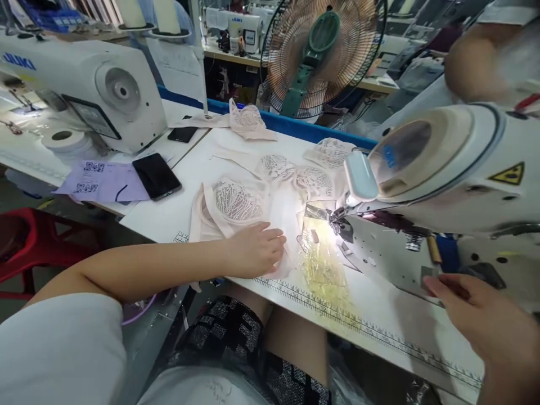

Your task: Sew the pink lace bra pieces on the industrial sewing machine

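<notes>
JUKI (19,61) marks the left machine (143,107) and rear machine (250,23); a warning triangle (508,174) (yellow) marks the right machine (459,208).

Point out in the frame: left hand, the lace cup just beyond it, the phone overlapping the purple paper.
Left hand (256,250): head view, back of the hand.
Lace cup (238,200): head view, lace panel.
Phone (157,176): head view, dark upper face.

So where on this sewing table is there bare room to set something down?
Bare tabletop lies between the yellow film and right hand; a smaller patch between the nearer phone and nearest lace cup. Crowded: around the left hand and presser foot.
</notes>
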A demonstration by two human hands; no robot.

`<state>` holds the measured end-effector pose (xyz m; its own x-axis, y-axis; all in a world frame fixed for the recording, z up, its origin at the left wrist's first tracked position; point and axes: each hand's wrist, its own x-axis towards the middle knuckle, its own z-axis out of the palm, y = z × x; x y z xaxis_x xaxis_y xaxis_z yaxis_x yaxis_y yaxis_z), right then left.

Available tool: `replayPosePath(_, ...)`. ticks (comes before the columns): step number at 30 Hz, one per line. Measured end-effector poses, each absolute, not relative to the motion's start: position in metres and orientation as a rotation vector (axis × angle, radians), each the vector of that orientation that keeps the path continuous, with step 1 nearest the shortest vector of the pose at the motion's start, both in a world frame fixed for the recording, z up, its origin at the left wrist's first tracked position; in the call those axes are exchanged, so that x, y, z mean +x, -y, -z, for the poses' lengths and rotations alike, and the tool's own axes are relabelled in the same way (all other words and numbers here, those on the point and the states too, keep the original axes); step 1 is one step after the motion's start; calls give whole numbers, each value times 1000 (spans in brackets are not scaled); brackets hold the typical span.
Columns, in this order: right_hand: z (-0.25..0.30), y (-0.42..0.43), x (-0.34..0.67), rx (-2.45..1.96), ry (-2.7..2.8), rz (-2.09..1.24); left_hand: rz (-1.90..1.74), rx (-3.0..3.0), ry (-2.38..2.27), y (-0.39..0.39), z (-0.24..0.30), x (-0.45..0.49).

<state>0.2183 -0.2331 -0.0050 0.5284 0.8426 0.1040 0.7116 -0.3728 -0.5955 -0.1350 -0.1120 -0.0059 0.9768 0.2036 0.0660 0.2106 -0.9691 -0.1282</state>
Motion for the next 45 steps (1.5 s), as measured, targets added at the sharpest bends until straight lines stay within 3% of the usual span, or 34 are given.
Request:
replayPosePath(4, -6, 236, 107, -1940, 1356, -729, 2, -3148, 281, 101, 2, -133)
replayPosePath(9, 11, 196, 29, -1849, 1575, -398, -8, -3212, 426, 101, 3, -140)
replayPosePath(12, 24, 177, 26, -1903, 1744, -127, 32, -3228, 514, 103, 7, -143)
replayPosePath(25, 18, 166, 19, -2094, 2098, 163, -97, -3256, 476, 102, 1, -141)
replayPosePath(37, 6, 192, 28, -2086, 2375, 170, -46, -3131, 431, 108, 1, -138)
replayPosePath(45, 7, 177, 26, -2051, 2238, 166, 111, -3185, 420, 108, 6, -138)
